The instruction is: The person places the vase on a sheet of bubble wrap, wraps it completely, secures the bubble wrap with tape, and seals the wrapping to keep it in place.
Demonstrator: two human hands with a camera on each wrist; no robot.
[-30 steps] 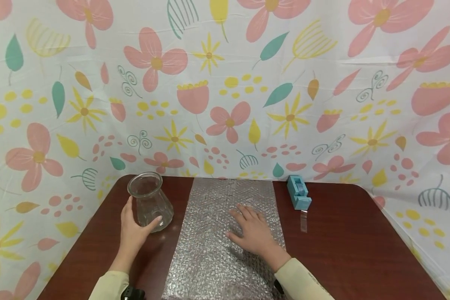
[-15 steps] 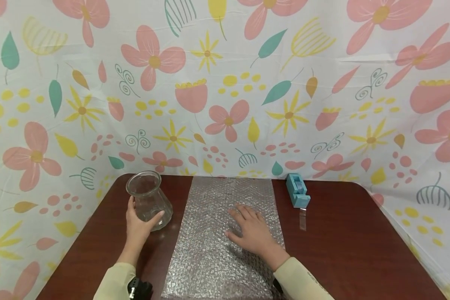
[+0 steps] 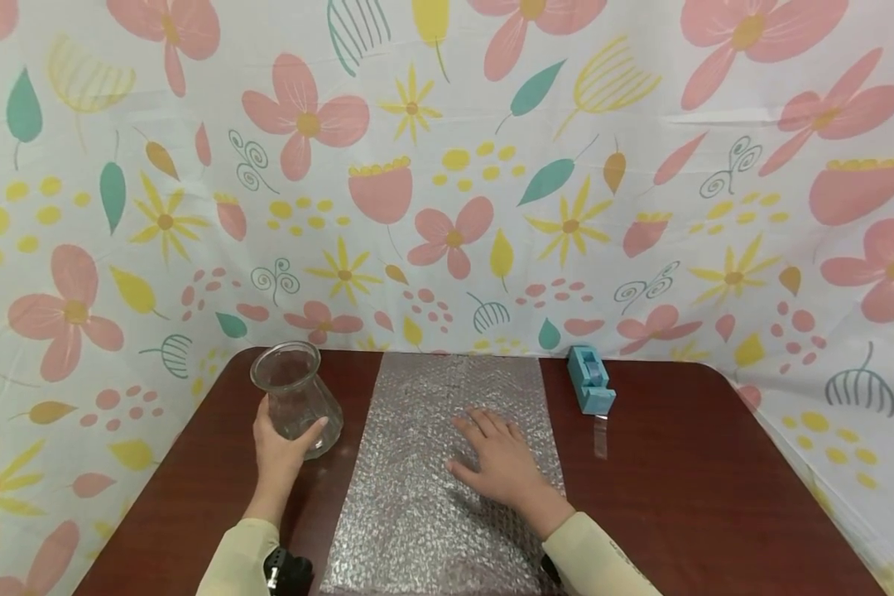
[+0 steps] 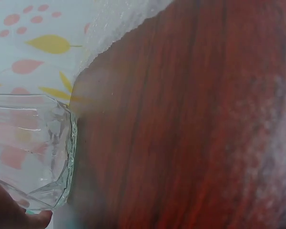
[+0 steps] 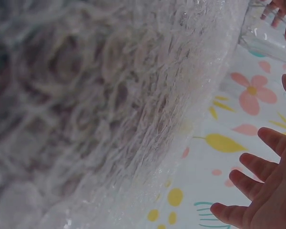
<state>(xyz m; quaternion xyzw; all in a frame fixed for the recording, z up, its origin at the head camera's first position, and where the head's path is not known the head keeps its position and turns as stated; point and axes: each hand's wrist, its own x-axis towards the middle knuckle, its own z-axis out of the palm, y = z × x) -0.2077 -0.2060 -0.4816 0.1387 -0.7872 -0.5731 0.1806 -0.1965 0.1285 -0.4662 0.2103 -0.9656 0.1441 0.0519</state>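
Left hand (image 3: 277, 454) curled round the glass vase (image 3: 295, 397) (upright on the table (image 3: 685, 488)), right hand (image 3: 501, 465) flat, fingers spread, holding nothing, on the bubble wrap (image 3: 432, 513).

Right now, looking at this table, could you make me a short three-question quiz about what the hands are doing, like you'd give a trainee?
1. True or false: the left hand grips the clear flared glass vase, which stands upright on the dark red wooden table.
2. What does the right hand rest on?
A. the small blue tape dispenser
B. the sheet of clear bubble wrap
C. the bare table
3. Fill in: the tape dispenser stands to the ___ of the bubble wrap, from the person's side.

Key: 1 true; 2 B; 3 right.
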